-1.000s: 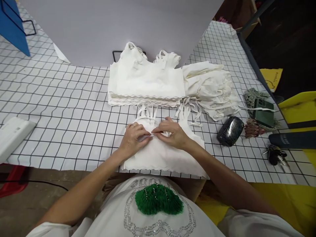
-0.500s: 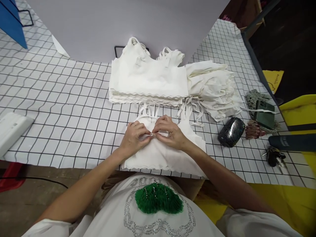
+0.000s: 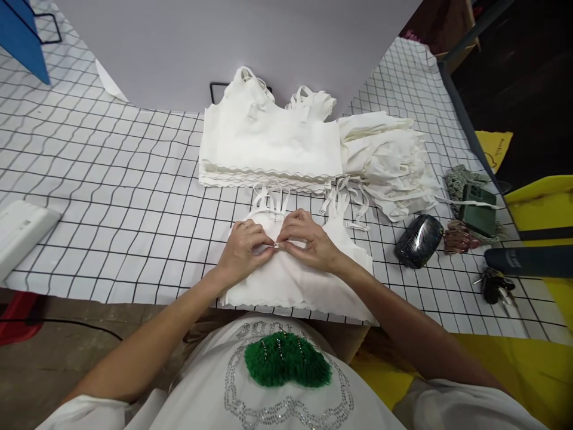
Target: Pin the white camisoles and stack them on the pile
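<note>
A white bra top (image 3: 308, 289) with thin straps and a wavy lower edge lies flat at the table's front edge. Over its upper middle, my left hand (image 3: 245, 246) and my right hand (image 3: 308, 239) meet fingertip to fingertip. Both are closed in a pinch on a bra strap, at a tiny pale piece (image 3: 276, 245) that looks like its clip; the details are too small to make out. Loose straps (image 3: 268, 203) lie above my fingers, and more straps with sliders (image 3: 357, 226) spread to the right.
Behind the hands stands a neat stack of white bra tops (image 3: 273, 143), beside a looser heap (image 3: 385, 155). At right are a black glossy case (image 3: 419, 240), a green phone (image 3: 478, 209), keys (image 3: 495, 285) and a dark bottle (image 3: 528, 261). A white device (image 3: 27, 233) sits left.
Both hands keep their pinch at the same spot on the bra top. The view has shifted very slightly; nothing else has visibly moved.
</note>
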